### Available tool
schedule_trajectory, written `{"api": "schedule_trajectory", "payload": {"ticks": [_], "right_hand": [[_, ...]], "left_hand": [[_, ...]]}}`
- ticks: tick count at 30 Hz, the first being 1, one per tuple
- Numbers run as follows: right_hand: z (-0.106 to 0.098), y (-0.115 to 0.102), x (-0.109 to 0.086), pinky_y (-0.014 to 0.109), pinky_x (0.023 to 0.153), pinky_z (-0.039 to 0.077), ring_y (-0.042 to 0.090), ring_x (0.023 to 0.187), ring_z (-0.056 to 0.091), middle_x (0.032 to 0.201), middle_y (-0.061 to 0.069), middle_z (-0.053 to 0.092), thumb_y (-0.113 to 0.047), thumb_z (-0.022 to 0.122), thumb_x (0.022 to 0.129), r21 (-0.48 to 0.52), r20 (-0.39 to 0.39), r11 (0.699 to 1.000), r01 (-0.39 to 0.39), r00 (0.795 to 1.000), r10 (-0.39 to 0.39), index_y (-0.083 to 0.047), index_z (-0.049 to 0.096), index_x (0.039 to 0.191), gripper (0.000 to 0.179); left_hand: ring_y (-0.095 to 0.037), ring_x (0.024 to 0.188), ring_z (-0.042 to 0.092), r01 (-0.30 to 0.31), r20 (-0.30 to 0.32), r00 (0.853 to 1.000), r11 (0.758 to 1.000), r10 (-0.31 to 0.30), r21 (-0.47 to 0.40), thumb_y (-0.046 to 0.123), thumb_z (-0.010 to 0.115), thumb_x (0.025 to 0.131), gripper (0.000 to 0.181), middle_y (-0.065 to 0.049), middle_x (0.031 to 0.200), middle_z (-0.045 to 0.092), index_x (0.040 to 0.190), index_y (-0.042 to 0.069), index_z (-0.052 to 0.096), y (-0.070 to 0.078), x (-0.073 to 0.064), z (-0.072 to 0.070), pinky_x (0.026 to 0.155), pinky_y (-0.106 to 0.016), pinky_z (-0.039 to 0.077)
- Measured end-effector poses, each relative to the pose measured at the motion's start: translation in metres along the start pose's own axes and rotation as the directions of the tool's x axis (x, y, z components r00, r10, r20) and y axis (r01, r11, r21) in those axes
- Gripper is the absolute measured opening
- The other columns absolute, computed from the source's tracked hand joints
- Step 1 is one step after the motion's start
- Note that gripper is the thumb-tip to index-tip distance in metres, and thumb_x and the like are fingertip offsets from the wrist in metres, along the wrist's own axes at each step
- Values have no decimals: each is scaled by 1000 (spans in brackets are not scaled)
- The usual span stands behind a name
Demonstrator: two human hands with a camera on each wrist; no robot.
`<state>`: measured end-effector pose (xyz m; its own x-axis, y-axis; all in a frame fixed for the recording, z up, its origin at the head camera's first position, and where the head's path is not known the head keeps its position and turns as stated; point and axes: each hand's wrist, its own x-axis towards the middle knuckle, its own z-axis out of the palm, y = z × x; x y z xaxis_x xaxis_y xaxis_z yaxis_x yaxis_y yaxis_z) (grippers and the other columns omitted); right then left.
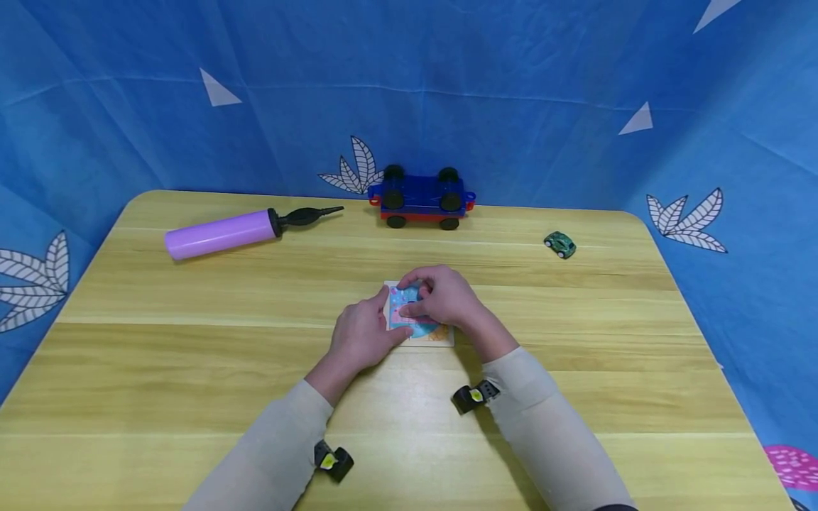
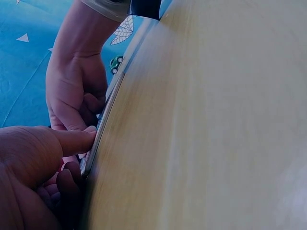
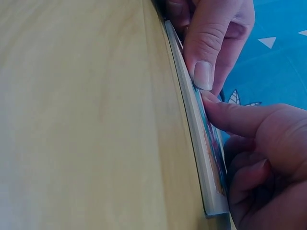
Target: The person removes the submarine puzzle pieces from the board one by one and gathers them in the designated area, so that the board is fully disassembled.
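Note:
A small flat picture puzzle (image 1: 441, 339) with a pale border and a blue, pink and orange picture lies mid-table. At its left side my left hand (image 1: 363, 332) grips it, thumb on the front of the picture and a finger along the left edge. My right hand (image 1: 449, 294) reaches over from the right, with index finger and thumb bent down on the upper left of the picture. I cannot tell whether a loose piece is between them. In the right wrist view both thumbs meet close together on the puzzle (image 3: 192, 115). The right palm hides part of the picture.
On the wooden table (image 1: 160, 376), a purple hand pump (image 1: 220, 234) lies back left. A blue and red toy wagon (image 1: 422, 195) rests at the back edge with wheels facing out. A small green toy car (image 1: 560, 244) stands back right. Blue patterned cloth (image 1: 511, 85) hangs behind.

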<state>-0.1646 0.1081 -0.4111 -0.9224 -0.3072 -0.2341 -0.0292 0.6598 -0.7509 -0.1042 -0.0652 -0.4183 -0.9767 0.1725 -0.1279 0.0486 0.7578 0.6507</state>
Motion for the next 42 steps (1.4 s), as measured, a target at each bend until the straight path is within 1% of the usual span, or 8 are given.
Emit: {"api": "schedule_trajectory", "payload": {"ticks": [7, 10, 16, 19, 24, 31, 36, 42], "right_hand": [[1, -2, 0, 34, 56, 34, 19, 57, 43, 64, 2, 46, -14, 89, 76, 27, 7, 999, -17, 1000, 17, -20, 75, 103, 31], [1, -2, 0, 34, 58, 36, 19, 58, 43, 65, 2, 46, -13, 89, 76, 37, 6, 999, -12, 1000, 12, -20, 75, 102, 30], [2, -2, 0, 34, 57, 37, 20, 59, 44, 65, 2, 45, -8, 87, 78, 66, 6, 998, 2, 1000, -3, -17, 72, 95, 24], [2, -1, 0, 33, 58, 37, 19, 59, 43, 66, 2, 45, -7, 87, 78, 75, 6, 997, 0, 1000, -1, -17, 72, 97, 27], [3, 1, 0, 33, 57, 35, 19, 58, 43, 65, 2, 46, -10, 89, 76, 68, -5, 998, -4, 1000, 4, -19, 72, 104, 33], [3, 2, 0, 33, 53, 33, 19, 56, 42, 63, 2, 45, -13, 90, 75, 76, -14, 997, -1, 1000, 2, -19, 74, 101, 31], [2, 2, 1, 32, 50, 31, 19, 54, 42, 62, 3, 46, -16, 90, 75, 56, -18, 998, -4, 1000, 5, -20, 77, 101, 30], [1, 1, 1, 33, 52, 31, 20, 55, 42, 61, 3, 46, -16, 90, 76, 44, -9, 999, 3, 1000, -2, -20, 77, 102, 29]], "left_hand": [[-13, 44, 35, 4, 6, 1000, 1000, -4, 13, 43, 80, 84, 87, 0, 54, 45, 150, 0, 42, 0, 0, 1, 44, -28, 25], [-13, 44, 35, 5, 4, 1000, 1000, -5, 11, 42, 80, 84, 87, 0, 55, 45, 150, 0, 42, 1, 0, 1, 44, -28, 25], [-13, 44, 35, 6, -5, 1000, 1000, -6, 6, 42, 81, 84, 87, 0, 55, 45, 150, 0, 43, 2, 0, -1, 44, -27, 24], [-13, 44, 35, 5, -7, 1000, 1000, -5, 6, 42, 80, 84, 87, 0, 55, 45, 150, 0, 43, 1, 0, -1, 44, -27, 24], [-13, 43, 34, 2, -6, 1000, 1000, -2, 4, 42, 81, 84, 88, 0, 54, 44, 150, -1, 42, 1, -1, 0, 44, -28, 24], [-13, 44, 35, -2, -8, 1000, 1000, 2, 7, 42, 80, 84, 87, 1, 54, 45, 150, -1, 43, 1, 0, 0, 44, -27, 25], [-12, 43, 33, 5, -4, 1000, 1000, -5, 7, 43, 80, 84, 87, 1, 54, 44, 150, 0, 42, 0, 0, 0, 43, -27, 24], [-12, 43, 32, 12, -2, 1000, 1000, -12, 1, 43, 80, 84, 87, 1, 53, 43, 151, 1, 42, 0, 0, 1, 43, -27, 24]]}}
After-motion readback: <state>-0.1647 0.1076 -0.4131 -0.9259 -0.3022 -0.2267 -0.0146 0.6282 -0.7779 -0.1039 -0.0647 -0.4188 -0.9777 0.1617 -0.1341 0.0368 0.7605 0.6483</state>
